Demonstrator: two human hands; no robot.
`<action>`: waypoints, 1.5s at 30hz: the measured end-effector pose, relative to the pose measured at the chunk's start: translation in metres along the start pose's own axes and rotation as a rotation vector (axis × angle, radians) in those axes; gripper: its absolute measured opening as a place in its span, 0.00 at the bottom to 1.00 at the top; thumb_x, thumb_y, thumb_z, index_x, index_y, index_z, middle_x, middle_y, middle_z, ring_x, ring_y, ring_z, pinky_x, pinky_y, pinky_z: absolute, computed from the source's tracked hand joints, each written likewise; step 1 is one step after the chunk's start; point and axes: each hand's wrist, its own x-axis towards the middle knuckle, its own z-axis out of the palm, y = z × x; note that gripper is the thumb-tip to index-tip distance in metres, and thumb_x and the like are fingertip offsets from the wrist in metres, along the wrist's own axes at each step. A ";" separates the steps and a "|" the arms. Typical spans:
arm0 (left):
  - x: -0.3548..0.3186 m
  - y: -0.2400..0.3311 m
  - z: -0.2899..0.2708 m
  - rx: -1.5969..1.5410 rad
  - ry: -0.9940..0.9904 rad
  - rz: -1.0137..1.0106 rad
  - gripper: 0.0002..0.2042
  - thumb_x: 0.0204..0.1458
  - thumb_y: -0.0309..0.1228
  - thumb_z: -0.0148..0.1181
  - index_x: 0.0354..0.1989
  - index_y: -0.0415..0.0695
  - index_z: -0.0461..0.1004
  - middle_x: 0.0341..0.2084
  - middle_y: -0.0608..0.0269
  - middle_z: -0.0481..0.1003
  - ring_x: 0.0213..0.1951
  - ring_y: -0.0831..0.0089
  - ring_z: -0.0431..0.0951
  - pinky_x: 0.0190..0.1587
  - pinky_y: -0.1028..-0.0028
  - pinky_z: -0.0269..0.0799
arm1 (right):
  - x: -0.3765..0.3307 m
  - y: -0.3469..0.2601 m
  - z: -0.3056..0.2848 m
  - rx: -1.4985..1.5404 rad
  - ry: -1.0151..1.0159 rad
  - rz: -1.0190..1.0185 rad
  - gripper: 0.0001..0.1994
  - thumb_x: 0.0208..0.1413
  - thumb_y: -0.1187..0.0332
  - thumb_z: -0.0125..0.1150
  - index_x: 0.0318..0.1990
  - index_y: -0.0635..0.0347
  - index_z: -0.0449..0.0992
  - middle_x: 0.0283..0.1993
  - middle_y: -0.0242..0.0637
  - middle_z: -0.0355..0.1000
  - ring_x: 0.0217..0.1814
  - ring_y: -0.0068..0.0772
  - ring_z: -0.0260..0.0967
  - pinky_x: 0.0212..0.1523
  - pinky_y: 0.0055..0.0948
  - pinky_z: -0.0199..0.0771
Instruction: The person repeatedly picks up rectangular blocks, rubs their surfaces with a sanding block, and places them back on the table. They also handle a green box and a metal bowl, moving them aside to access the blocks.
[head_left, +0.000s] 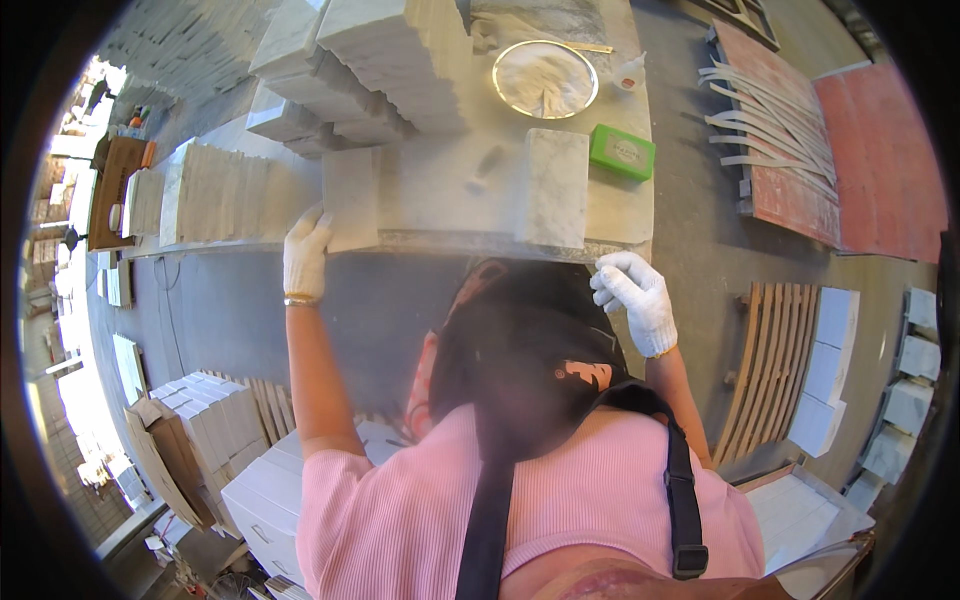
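Pink ribbed top and dark strap fill the lower frame; both forearms rise from there.

Left hand (pixel 305 255), white glove, gold bangle at wrist: fingers laid on the near corner of a pale marble tile (pixel 351 198), which lies flat at the surface's front edge. Whether the fingers curl under it, cannot tell.

Right hand (pixel 633 297), white glove: loosely curled, holding nothing, just below the surface (pixel 440 185) edge, near a second marble tile (pixel 551 186) that lies flat, overhanging the front edge slightly.

Behind that tile, a green box (pixel 622 151). Further back, a round metal-rimmed dish (pixel 545 79) with white contents. Left of it, tall stacks of marble tiles (pixel 385 60).

Off the surface: tile rows (pixel 215 195) at left, white strips on red boards (pixel 780 125) at far right.
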 end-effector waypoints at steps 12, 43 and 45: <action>-0.005 0.039 0.025 0.725 0.313 0.227 0.22 0.55 0.46 0.60 0.52 0.43 0.78 0.49 0.49 0.78 0.51 0.51 0.77 0.55 0.62 0.70 | 0.012 -0.009 0.007 -0.042 0.050 -0.027 0.20 0.63 0.65 0.61 0.59 0.64 0.73 0.38 0.36 0.78 0.33 0.22 0.74 0.33 0.21 0.72; -0.084 0.055 0.131 -0.539 -0.149 -0.028 0.16 0.58 0.39 0.63 0.47 0.40 0.78 0.34 0.64 0.79 0.34 0.74 0.79 0.37 0.73 0.76 | 0.005 0.006 0.024 -0.026 -0.153 -0.194 0.30 0.60 0.75 0.58 0.71 0.65 0.62 0.44 0.41 0.75 0.37 0.26 0.74 0.36 0.24 0.75; -0.087 0.054 0.082 -0.583 -0.031 -0.010 0.16 0.61 0.39 0.61 0.48 0.40 0.77 0.37 0.63 0.80 0.36 0.73 0.80 0.39 0.73 0.77 | 0.006 0.010 0.015 -0.012 -0.122 -0.197 0.29 0.60 0.74 0.58 0.70 0.64 0.63 0.44 0.40 0.75 0.36 0.26 0.74 0.35 0.23 0.75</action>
